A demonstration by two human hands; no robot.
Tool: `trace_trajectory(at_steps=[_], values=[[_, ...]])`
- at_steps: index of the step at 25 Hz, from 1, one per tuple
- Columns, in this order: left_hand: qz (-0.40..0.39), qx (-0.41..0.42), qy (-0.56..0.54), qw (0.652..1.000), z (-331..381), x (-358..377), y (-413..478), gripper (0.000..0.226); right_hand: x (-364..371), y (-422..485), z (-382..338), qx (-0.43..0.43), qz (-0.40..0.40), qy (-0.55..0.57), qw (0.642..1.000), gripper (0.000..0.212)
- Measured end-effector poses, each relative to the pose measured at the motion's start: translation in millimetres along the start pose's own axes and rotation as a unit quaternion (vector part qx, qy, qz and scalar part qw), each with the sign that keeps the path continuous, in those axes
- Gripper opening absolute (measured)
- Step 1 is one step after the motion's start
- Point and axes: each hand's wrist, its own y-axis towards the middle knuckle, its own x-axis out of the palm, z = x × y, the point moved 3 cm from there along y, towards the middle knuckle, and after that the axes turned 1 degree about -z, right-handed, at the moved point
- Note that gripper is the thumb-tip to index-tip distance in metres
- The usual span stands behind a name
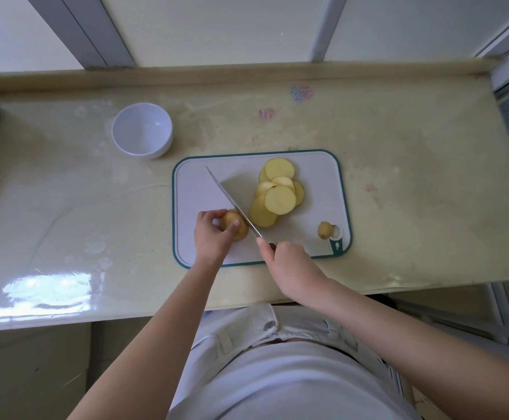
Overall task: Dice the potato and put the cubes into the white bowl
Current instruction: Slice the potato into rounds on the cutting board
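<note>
A pale yellow counter runs beneath a frosted window, and a white cutting board with a green rim lies on it near the front edge. The current step is judged to be slicing the last stub of the potato, which sits at the board's near left part. The left hand grips this stub, fingers curled over its top. The right hand is closed around the handle of the knife, index finger extended toward the blade. The blade lies diagonally, touching the stub's right face, tip pointing away toward the board's far left corner. To complete this cut well, keep the left fingertips tucked back from the blade, since little potato remains to hold; press the stub flat against the board so that it cannot roll; cut straight down. The potato has tan, unpeeled skin and pale yellow flesh. The round slices lie overlapped in a loose pile at the board's centre right, just beside the blade. A small end cap rests near the board's near right corner. No cubes are cut yet; the slices will probably need stacking and cross-cutting. The white bowl stands empty on the counter, beyond the board's far left corner.
</note>
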Motion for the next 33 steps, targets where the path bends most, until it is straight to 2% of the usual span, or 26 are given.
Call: trace_trajectory(at_steps=[13, 20, 26, 33], values=[[-0.004, -0.004, 0.007, 1.000, 2, 0, 0, 0.036, 15, 18, 18, -0.027, 0.019, 0.008, 0.999, 0.050], [-0.015, -0.009, 0.003, 1.000, 2, -2, 1, 0.038, -12, 23, 12, -0.009, -0.013, 0.045, 0.999, 0.056], [-0.023, -0.013, 0.000, 1.000, -1, -1, 2, 0.039, -21, 14, 5, -0.006, 0.017, 0.056, 0.998, 0.058], [-0.003, -0.005, -0.011, 1.000, -3, -1, 0, 0.037, -20, 7, 7, 0.009, 0.000, 0.029, 1.000, 0.059]])
